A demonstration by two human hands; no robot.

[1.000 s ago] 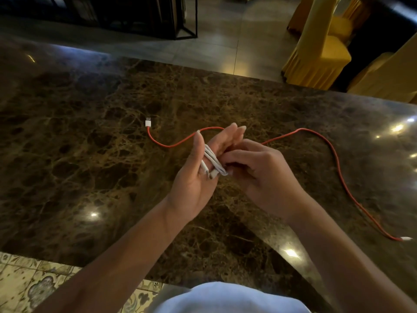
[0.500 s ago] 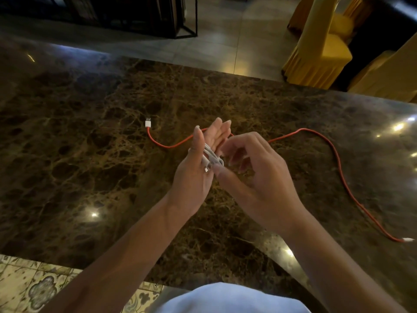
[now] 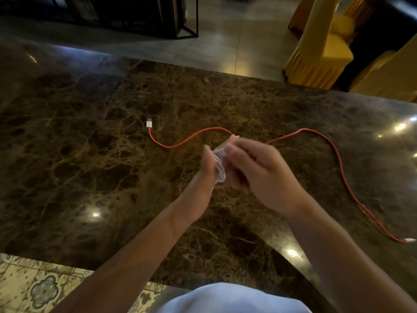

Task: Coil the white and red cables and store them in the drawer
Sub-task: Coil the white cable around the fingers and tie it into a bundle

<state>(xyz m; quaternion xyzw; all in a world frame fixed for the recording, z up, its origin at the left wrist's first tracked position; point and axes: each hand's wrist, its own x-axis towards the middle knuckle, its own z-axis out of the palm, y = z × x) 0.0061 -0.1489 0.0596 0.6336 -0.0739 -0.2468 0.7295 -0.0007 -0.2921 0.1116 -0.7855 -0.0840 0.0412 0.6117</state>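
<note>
The thin white cable [image 3: 220,169], wound in loops, is smeared by motion blur where it is held above the middle of the dark brown veined marble tabletop [image 3: 90,154], and its ends cannot be made out. The fingers of the left hand [image 3: 204,179] and of the right hand [image 3: 259,170] are blurred as well, so the exact grip cannot be told. A middle stretch of the long red cable [image 3: 338,168] is hidden behind the hands.

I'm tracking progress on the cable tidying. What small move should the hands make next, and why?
Probably set the white cable coil down: it looks fully wound, held between left hand and right hand, while the red cable lies uncoiled on the table.
</note>
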